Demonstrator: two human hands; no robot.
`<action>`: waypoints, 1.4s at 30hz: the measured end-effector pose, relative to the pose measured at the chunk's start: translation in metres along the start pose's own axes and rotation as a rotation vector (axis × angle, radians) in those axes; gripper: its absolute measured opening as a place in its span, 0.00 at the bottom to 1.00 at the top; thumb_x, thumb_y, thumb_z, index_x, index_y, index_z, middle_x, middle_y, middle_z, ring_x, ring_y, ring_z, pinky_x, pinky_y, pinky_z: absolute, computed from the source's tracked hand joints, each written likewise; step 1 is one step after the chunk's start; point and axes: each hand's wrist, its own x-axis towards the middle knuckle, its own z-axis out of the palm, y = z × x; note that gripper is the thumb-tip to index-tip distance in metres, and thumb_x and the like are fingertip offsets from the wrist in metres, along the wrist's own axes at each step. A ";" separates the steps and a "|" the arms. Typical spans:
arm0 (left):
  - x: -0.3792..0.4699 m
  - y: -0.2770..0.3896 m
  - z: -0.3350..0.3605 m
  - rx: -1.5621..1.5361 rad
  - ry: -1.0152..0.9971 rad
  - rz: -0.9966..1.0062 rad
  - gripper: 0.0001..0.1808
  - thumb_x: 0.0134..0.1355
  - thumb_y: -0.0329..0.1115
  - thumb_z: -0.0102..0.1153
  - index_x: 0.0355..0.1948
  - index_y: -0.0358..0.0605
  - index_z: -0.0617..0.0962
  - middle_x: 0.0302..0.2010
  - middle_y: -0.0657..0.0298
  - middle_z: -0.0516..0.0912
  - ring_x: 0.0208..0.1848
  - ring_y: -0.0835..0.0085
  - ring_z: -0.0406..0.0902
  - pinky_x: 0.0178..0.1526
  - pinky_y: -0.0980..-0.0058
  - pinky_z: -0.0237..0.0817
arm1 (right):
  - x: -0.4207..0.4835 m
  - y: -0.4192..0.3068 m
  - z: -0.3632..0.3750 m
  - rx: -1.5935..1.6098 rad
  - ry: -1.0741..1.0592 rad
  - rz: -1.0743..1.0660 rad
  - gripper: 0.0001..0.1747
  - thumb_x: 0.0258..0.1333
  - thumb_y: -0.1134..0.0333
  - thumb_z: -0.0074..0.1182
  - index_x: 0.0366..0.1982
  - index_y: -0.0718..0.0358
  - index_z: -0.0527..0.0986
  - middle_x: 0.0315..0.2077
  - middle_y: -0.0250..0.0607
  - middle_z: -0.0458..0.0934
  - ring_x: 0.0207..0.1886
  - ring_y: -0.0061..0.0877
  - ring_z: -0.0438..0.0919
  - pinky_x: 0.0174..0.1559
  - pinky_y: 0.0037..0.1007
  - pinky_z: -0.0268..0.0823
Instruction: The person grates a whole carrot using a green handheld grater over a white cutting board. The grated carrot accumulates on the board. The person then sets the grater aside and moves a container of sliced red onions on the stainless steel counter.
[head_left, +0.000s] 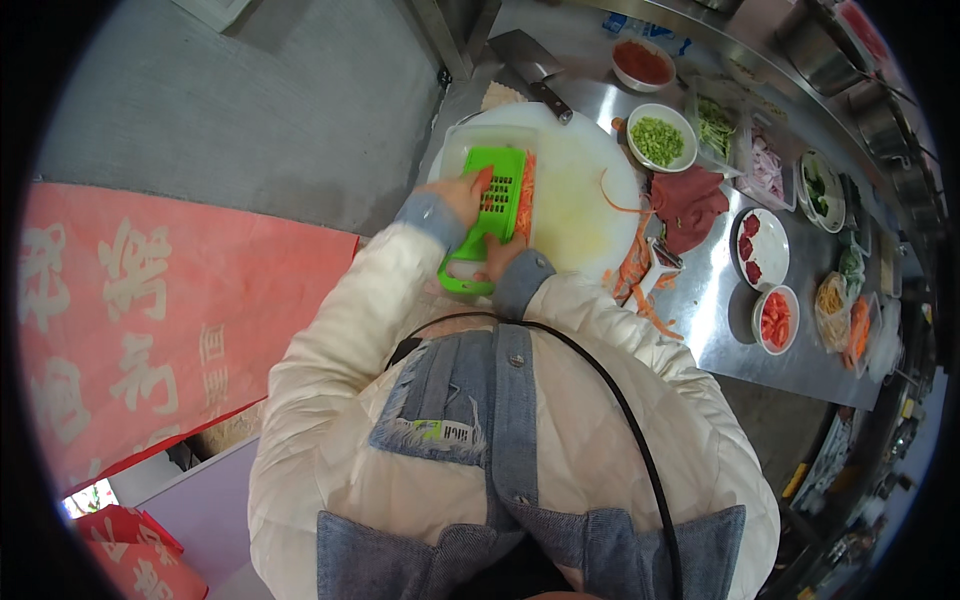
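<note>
A green grater (501, 161) lies tilted across a clear plastic container (487, 133) on a round white cutting board (581, 191). My left hand (456, 201) presses an orange carrot piece (485, 178) against the grating holes. My right hand (504, 256) grips the lower part of the grater, near its handle opening. Carrot shreds (528, 196) lie in the container along the grater's right side. A white peeler (660, 270) rests among carrot peels (631, 262) to the right of the board.
A cleaver (534, 64) lies at the board's top edge. Bowls of chopped greens (657, 141), red shreds (642, 64) and red pieces (775, 319) stand on the steel counter (694, 300). A dark red cloth-like item (688, 208) and a white plate (772, 244) are at right; a grey wall (330, 97) is at left.
</note>
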 end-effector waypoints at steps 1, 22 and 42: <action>0.019 0.005 -0.001 -0.001 0.029 0.021 0.21 0.67 0.52 0.39 0.48 0.61 0.81 0.39 0.50 0.83 0.41 0.49 0.80 0.46 0.53 0.71 | -0.001 0.001 -0.002 -0.062 0.035 -0.022 0.27 0.59 0.56 0.52 0.49 0.74 0.69 0.35 0.61 0.80 0.33 0.45 0.82 0.33 0.38 0.74; -0.013 -0.011 -0.030 0.060 -0.097 0.179 0.17 0.64 0.49 0.45 0.43 0.57 0.82 0.33 0.50 0.83 0.34 0.48 0.81 0.39 0.53 0.72 | -0.026 -0.041 -0.028 0.339 -0.083 0.160 0.21 0.60 0.67 0.51 0.54 0.64 0.66 0.45 0.50 0.75 0.34 0.42 0.79 0.16 0.36 0.76; -0.021 0.009 -0.007 0.178 -0.224 0.058 0.19 0.67 0.50 0.41 0.45 0.57 0.81 0.33 0.50 0.84 0.37 0.50 0.81 0.40 0.54 0.71 | -0.030 -0.041 -0.017 0.267 -0.124 0.072 0.20 0.63 0.65 0.47 0.51 0.72 0.66 0.37 0.56 0.78 0.27 0.41 0.81 0.17 0.33 0.75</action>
